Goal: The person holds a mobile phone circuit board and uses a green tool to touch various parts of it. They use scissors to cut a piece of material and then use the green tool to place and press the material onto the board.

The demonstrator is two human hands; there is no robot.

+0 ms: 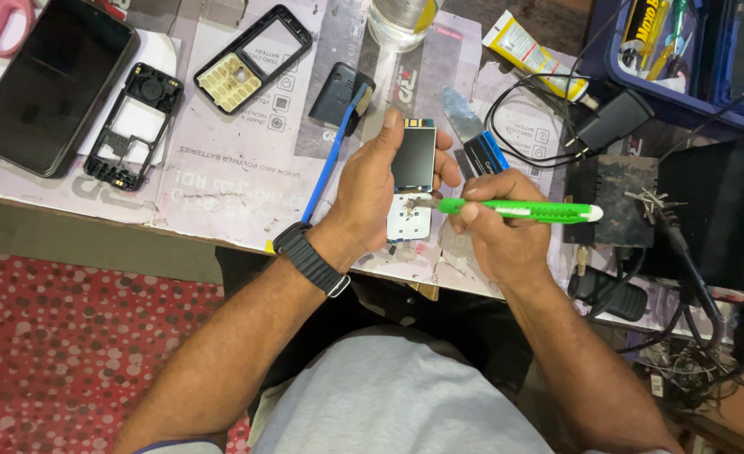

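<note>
Phone board (411, 172) in left hand (363, 197), green cutter (515, 210) in right hand (502, 231); blue tray (683, 88) w/ tools.

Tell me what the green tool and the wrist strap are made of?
The green tool in the right hand looks like smooth, glossy plastic with a thin metal tip. The black wrist strap on the left hand side looks like matte ribbed rubber or woven fabric; hard to tell which.

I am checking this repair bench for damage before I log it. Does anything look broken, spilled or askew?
No spill shows. The small phone board in the left hand is stripped of its casing; its black frame and keypad cover lie apart on the table. The right hand holds a green tool to it. That looks like disassembly, not breakage.
</note>
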